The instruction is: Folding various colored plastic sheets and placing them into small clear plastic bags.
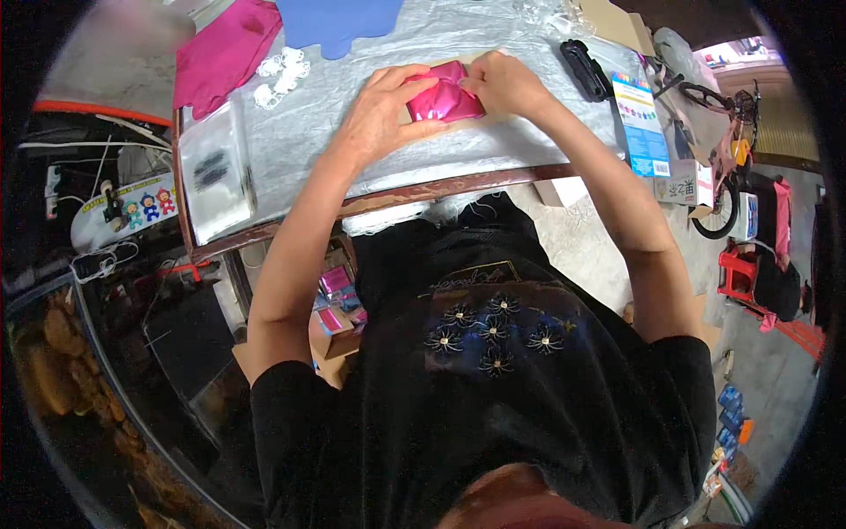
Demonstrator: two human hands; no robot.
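On the table in front of me lies a glossy, bright pink folded piece (445, 99), with a flat tan cardboard-like piece (480, 65) under and around it. My left hand (383, 113) grips its left side, fingers along the far edge and thumb along the near edge. Bent fingers of my right hand (508, 85) pinch at the upper right of the pink piece, and its fingertips are partly hidden. Whether the pink piece is cloth or film I cannot tell.
A matte magenta sheet (227, 55), white looped cords (284, 78) and a blue sheet (339, 25) lie at the far left. Clear plastic bags (216, 181) rest at the left edge. A black case (585, 70) and a blue printed package (641, 123) lie right.
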